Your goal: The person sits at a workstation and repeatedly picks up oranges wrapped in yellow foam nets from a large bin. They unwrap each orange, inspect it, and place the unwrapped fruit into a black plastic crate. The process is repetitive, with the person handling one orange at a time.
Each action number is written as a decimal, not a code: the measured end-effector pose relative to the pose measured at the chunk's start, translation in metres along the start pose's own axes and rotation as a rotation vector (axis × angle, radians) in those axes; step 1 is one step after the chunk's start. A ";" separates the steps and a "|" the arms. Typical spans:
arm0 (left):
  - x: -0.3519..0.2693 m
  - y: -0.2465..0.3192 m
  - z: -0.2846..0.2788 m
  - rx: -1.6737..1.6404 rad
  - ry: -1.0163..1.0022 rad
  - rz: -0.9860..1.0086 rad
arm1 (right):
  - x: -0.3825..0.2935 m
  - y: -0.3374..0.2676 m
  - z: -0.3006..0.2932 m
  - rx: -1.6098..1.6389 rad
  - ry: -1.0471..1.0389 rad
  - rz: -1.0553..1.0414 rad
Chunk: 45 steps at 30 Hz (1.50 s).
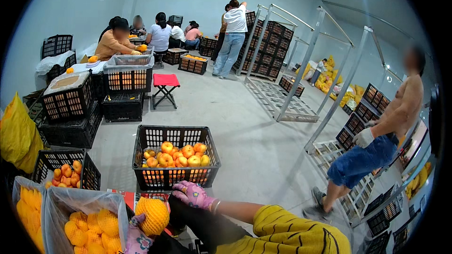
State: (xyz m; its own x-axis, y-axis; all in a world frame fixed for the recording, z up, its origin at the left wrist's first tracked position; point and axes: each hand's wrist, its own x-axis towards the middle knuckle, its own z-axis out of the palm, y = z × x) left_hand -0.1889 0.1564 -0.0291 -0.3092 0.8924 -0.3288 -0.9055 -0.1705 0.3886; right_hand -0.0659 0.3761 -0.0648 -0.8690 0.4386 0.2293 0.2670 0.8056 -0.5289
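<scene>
My left hand (138,236), in a pink floral glove, grips a round fruit in a yellow foam net (153,216). It is held just right of a plastic-lined crate (86,197) with several netted fruits (93,231) inside. My right hand (194,194), gloved alike, lies over my black-clad knee (197,215); no object shows in it, and its fingertips are partly hidden. Beyond my knees stands a black plastic crate (176,176), partly filled with bare red-and-yellow fruit (180,156). To its left, another black crate (92,173) holds more bare fruit (67,175).
At far left are a lined box of netted fruit (30,215) and a yellow sack (18,135). Stacked crates (122,107) and a red folding stool (165,80) stand ahead. A shirtless person (397,109) stands right, beside metal rack posts (337,95). Other people work behind.
</scene>
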 end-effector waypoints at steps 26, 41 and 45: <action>-0.001 0.003 -0.001 0.035 0.031 0.063 | 0.000 -0.014 0.008 -0.026 -0.022 -0.037; 0.006 0.002 -0.012 0.021 0.024 0.073 | 0.000 -0.021 0.004 -0.015 -0.057 -0.022; 0.005 0.001 -0.007 0.037 0.064 0.090 | 0.001 -0.020 0.004 -0.024 -0.056 -0.005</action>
State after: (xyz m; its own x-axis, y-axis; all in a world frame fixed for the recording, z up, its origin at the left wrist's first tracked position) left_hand -0.1940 0.1580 -0.0365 -0.4074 0.8454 -0.3453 -0.8624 -0.2319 0.4500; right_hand -0.0736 0.3590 -0.0570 -0.8920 0.4121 0.1860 0.2719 0.8176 -0.5075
